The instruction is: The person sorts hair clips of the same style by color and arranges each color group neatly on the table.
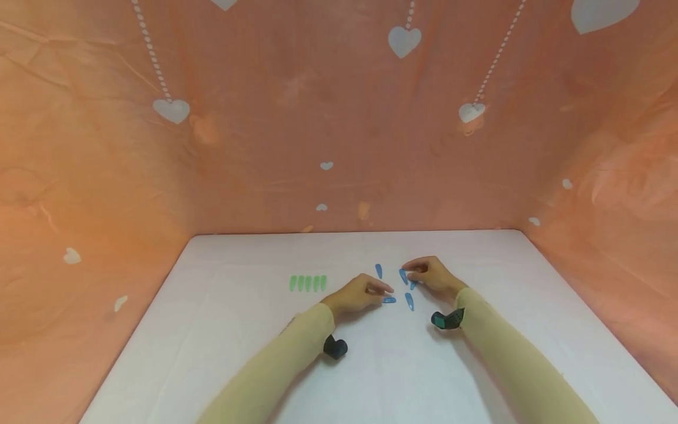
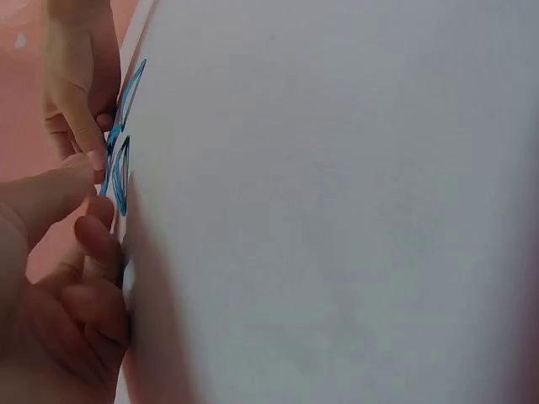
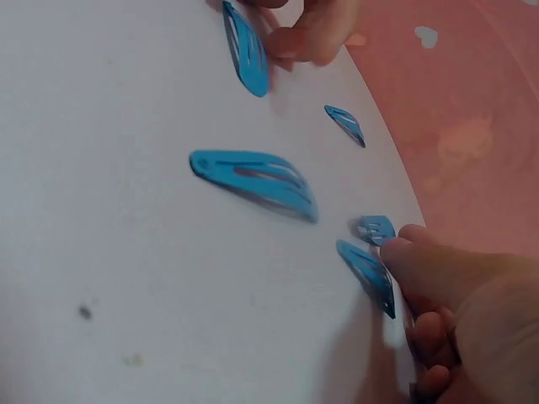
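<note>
My right hand (image 1: 433,277) pinches a blue snap hair clip (image 3: 376,227) between thumb and forefinger. Right below those fingertips lies another blue clip (image 3: 367,276) on the white table. My left hand (image 1: 359,293) hovers low over the table with loosely bent fingers, its fingertips beside a blue clip (image 1: 389,300) lying sideways. Between the hands, a further blue clip (image 1: 409,301) lies lengthwise, and one more (image 1: 378,271) is farther back. In the left wrist view, the left thumb (image 2: 72,181) partly overlaps the blue clips.
Several green hair clips (image 1: 308,283) form a neat upright row left of the left hand. Orange sheeting (image 1: 328,118) with white hearts surrounds the table (image 1: 254,365) at the back and sides. A dark wrist camera (image 1: 447,320) sits by the right sleeve.
</note>
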Available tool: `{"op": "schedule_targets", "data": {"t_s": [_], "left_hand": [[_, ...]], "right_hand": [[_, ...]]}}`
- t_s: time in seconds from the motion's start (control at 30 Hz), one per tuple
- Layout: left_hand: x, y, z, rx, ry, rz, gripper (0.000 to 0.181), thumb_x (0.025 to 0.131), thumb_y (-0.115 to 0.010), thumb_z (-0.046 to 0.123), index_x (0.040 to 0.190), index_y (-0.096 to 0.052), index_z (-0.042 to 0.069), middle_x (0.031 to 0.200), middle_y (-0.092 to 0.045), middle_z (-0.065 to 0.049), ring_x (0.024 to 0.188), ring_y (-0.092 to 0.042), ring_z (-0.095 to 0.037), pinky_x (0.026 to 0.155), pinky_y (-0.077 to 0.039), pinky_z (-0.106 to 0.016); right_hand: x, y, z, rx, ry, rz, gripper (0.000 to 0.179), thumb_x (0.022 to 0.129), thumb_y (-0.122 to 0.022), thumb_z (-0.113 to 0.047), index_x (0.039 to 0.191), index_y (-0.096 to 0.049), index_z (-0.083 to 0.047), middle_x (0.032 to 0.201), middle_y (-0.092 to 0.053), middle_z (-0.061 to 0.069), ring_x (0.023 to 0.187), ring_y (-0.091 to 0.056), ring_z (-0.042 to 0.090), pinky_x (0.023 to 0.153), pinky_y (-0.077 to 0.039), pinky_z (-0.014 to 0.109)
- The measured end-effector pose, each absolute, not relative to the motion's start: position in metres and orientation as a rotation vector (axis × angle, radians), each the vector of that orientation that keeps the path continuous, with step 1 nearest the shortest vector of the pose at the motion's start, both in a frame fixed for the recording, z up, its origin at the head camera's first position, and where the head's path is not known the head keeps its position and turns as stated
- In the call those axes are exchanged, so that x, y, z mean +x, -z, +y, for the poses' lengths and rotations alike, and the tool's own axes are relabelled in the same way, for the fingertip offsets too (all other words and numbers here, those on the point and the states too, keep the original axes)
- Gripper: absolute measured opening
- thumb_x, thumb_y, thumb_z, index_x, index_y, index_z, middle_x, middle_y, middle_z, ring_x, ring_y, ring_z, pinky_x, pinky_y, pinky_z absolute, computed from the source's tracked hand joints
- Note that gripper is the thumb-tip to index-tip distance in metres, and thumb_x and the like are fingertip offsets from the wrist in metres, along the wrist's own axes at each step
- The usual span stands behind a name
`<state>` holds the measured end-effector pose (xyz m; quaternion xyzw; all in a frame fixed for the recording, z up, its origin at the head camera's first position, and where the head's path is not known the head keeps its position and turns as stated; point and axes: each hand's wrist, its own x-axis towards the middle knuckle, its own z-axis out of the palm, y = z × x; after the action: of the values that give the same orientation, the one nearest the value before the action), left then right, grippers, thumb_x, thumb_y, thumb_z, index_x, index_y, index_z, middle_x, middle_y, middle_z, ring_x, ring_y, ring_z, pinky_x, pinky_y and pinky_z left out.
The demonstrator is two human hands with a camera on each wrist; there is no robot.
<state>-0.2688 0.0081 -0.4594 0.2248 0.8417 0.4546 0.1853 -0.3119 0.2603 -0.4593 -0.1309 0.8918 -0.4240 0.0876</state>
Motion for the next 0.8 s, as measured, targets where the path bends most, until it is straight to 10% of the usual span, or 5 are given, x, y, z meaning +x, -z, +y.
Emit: {"op": "schedule_targets", "data": {"t_s": [0.8], "left_hand": [[-0.265,0.459,0.021,0.798,-0.887,2.582,0.033,0.096,-0.067,0.012,0.123,-0.074,0.029,0.098,-0.062,0.006,0.094,-0.053,-0.01,0.09,-0.044,-0.029]], "right_hand": [[-0.314,0.464,0.257,-0.348,1.261,2.651,0.029,0.096,-0.067,-0.006,0.125,-0.07,-0.003,0.134,-0.061,0.022,0.111,-0.053,0.028,0.096,-0.044,0.038]]}}
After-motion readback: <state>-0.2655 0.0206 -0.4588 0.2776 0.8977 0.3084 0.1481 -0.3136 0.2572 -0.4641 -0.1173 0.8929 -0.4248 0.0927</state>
